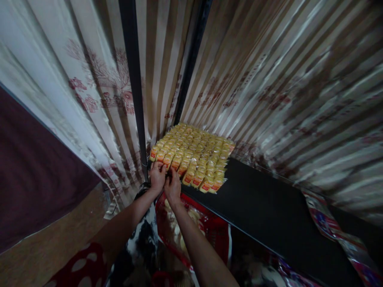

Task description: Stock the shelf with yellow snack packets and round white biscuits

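Small yellow packets [191,149] with red and orange labels, in clear shiny wrapping, stand in tight rows on a black shelf [254,199]. My left hand [157,176] is at the front left of the block, its curled fingers against a front-row packet. Just to its right, my right hand [172,186] has its fingers bent and pressed together at the lower edge of the same row. Both hands nearly touch each other, and the fingers partly cover the packets they grip. What the packets contain cannot be made out.
A red basket [223,239] with pale wrapped items sits below the shelf edge, under my right forearm. Dark upright posts [134,79] and striped, printed curtain-like sheeting [239,79] close off the back and left. Shiny packaging strips [323,217] lie at the shelf's right.
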Motion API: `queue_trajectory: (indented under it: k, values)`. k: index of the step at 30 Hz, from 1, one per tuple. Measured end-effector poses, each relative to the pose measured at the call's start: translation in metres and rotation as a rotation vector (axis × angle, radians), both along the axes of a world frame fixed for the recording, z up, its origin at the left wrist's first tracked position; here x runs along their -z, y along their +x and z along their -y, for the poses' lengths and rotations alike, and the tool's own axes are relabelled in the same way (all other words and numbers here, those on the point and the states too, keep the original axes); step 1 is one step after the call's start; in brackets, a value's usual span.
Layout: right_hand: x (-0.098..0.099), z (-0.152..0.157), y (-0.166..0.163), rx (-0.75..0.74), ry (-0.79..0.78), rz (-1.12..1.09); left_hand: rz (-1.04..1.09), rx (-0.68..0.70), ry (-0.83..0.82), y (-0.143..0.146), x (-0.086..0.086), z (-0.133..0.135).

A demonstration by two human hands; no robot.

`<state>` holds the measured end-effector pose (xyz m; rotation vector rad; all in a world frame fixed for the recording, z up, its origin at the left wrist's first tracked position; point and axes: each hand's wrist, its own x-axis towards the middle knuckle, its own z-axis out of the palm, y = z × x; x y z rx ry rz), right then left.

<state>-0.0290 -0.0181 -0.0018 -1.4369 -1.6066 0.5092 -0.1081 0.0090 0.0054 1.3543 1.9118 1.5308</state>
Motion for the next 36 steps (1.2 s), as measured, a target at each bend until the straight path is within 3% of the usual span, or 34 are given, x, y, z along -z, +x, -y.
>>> queue_trajectory:
  k: [6, 15, 36]
  values:
    - [0.003, 0.001, 0.0, 0.02, 0.038, 0.045, -0.17, 0.047, -0.114, 0.001, -0.009, 0.008]
    - [0.006, 0.004, 0.001, 0.043, 0.025, 0.03, -0.086, 0.072, -0.031, 0.001, 0.004, 0.001]
    - [0.003, 0.001, -0.002, 0.05, -0.072, 0.041, -0.251, 0.15, -0.028, 0.004, 0.012, -0.005]
